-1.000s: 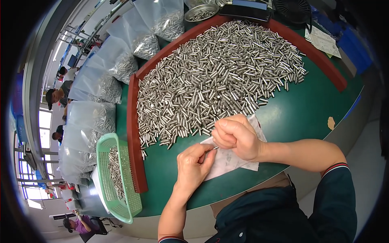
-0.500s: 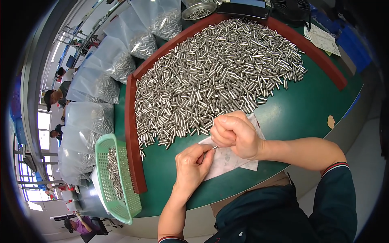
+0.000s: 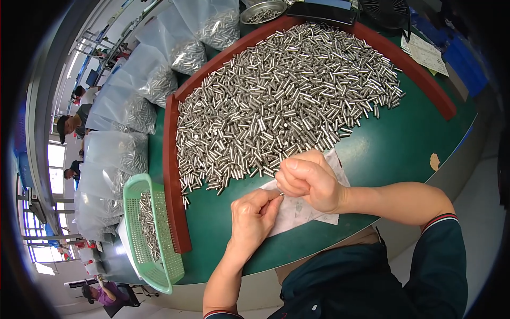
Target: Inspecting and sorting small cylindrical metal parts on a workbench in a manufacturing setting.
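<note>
My left hand [image 3: 248, 215] is closed in a pinch, thumb against forefinger, with the shiny end of a small metal pin [image 3: 281, 194] just showing at the fingertips. Right beside it, my right hand [image 3: 311, 181] is curled into a fist, and whatever its fingers hold is hidden. Both hands are above a crumpled whitish cloth [image 3: 324, 217] on the green table [image 3: 380, 146]. Beyond them spreads a big heap of short silver metal pins [image 3: 276, 95], its near edge close to my right knuckles.
Dark red rails [image 3: 171, 175] border the heap. To the left stand a green basket [image 3: 176, 268] partly filled with pins and several clear bags [image 3: 141, 114] of pins. At the back are a metal dish [image 3: 260, 15], a black tray [image 3: 321, 13], a fan [image 3: 385, 15] and papers [image 3: 425, 56].
The hands keep nearly the same place and grip. The pin's tip shows slightly less between them, and the whole view has shifted a little.
</note>
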